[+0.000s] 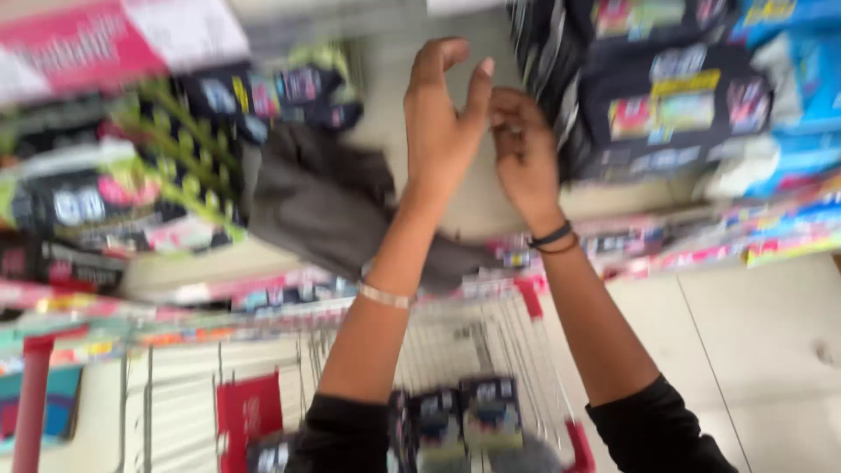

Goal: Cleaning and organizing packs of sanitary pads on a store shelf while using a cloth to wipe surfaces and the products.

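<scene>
Reaching up toward a store shelf, the person has both arms raised over a wire shopping cart [491,350] with red trim. The picture is heavily blurred. The left hand [442,123] is spread, thumb and fingers [477,83] apart, holding nothing that I can make out. The right hand [524,149] sits just beside it, nearly touching, fingers curled inward at the near edge of a stack of dark packages [666,105] on the right of the shelf; whether it has closed on a package I cannot tell. That stack lies to the right of both hands, its long side running left to right along the shelf, so the right hand is the nearer one. Left of the hands a grey folded cloth item [324,206] lies on the shelf [473,210], with dark and green patterned packs [175,158] farther left. Down in the cart, near the viewer, stand several small dark packs [464,416].
</scene>
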